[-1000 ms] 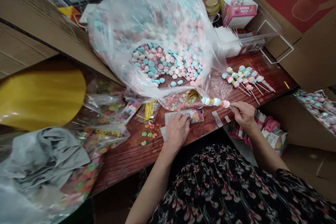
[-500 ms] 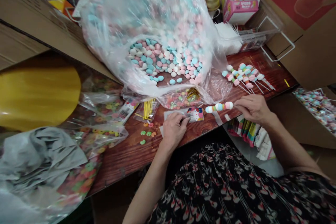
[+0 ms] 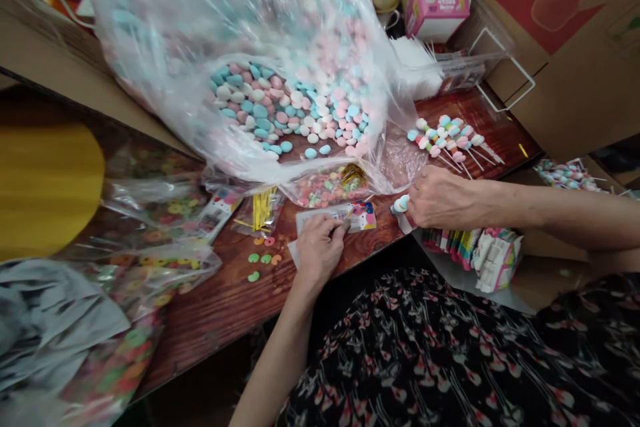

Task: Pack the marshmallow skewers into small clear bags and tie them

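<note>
My right hand (image 3: 434,197) is closed around a marshmallow candy stick (image 3: 401,203). Only its blue and white tip pokes out at the left; the rest is hidden under my fingers. On the wooden table's front part, my left hand (image 3: 320,245) has thumb and fingers pinched together at a small clear plastic bag (image 3: 363,217) with a colourful printed end. Above it lies a packet of gold twist ties (image 3: 262,210). Several loose gummy rings (image 3: 266,258) are scattered left of my left hand. Finished-looking candy sticks (image 3: 453,137) lie in a pile behind my right hand.
A large clear bag of pink, blue and white marshmallows (image 3: 240,20) fills the back. Bags of gummy rings (image 3: 135,347) and a grey cloth (image 3: 50,320) lie left. A clear bin (image 3: 470,70) stands back right by a cardboard box (image 3: 565,100). More sticks (image 3: 567,175) sit lower right.
My right hand has moved left and now covers most of the candy stick, which it held by the stick's end before. My left hand stays at the plastic bag. The view has shifted slightly.
</note>
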Action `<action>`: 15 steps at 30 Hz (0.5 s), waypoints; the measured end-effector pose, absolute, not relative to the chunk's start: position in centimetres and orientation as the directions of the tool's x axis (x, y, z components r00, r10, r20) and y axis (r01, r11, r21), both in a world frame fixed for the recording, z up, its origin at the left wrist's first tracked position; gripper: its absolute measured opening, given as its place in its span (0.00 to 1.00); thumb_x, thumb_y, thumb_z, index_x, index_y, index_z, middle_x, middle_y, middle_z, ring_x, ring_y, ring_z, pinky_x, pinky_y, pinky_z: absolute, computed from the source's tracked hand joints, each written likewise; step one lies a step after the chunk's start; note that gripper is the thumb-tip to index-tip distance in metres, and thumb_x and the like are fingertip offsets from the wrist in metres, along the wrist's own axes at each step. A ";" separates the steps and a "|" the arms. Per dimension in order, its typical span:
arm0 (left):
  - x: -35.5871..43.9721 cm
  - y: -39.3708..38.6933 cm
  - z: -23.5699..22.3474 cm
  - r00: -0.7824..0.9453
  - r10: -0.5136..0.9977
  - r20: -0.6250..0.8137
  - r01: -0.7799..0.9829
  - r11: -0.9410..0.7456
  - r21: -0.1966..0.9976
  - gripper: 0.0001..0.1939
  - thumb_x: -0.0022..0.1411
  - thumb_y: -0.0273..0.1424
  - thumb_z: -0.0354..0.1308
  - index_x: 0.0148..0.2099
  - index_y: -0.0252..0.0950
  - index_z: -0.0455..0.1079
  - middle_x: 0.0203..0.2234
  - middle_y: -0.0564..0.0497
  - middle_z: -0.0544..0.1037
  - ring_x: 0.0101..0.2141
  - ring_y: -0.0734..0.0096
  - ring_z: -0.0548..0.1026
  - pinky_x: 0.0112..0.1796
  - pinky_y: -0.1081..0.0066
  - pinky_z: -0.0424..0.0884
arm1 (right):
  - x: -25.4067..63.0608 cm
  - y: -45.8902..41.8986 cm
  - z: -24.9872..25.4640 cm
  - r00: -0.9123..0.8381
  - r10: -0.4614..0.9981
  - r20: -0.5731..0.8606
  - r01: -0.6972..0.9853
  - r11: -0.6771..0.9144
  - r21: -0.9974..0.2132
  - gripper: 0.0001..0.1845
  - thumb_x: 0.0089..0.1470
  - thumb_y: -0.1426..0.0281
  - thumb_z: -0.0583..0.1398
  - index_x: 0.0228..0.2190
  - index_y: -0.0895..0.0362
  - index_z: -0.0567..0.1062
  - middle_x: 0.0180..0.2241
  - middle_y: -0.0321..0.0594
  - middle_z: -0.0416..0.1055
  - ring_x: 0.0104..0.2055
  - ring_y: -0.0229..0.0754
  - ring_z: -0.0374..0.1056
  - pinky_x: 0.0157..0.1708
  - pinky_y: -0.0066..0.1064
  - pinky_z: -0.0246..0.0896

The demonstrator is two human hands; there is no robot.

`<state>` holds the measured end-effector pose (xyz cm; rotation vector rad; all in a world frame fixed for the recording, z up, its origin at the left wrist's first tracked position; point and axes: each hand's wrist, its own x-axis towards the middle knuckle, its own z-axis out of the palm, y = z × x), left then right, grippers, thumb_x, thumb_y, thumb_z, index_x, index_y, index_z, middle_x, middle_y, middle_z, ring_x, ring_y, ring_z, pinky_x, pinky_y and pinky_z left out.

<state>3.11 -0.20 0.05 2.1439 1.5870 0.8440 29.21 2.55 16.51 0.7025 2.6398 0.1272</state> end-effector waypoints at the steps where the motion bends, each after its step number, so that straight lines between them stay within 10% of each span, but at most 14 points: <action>1: 3.2 -0.2 0.1 0.189 0.948 0.256 0.745 -0.308 0.592 0.08 0.61 0.32 0.60 0.29 0.38 0.75 0.25 0.52 0.74 0.30 0.68 0.71 0.33 0.68 0.65 | 28.8 2.8 16.6 -0.795 0.473 -0.380 0.444 0.880 0.168 0.13 0.54 0.80 0.56 0.21 0.57 0.70 0.23 0.38 0.71 0.22 0.36 0.56 0.26 0.35 0.41; 15: 2.2 0.2 0.5 0.316 0.928 0.196 0.652 -0.363 0.666 0.09 0.62 0.33 0.58 0.30 0.38 0.76 0.25 0.50 0.76 0.30 0.68 0.72 0.35 0.68 0.68 | 30.6 3.3 14.6 -0.753 0.561 -0.342 0.543 0.825 0.157 0.09 0.55 0.78 0.57 0.25 0.58 0.74 0.26 0.41 0.74 0.24 0.36 0.59 0.27 0.34 0.43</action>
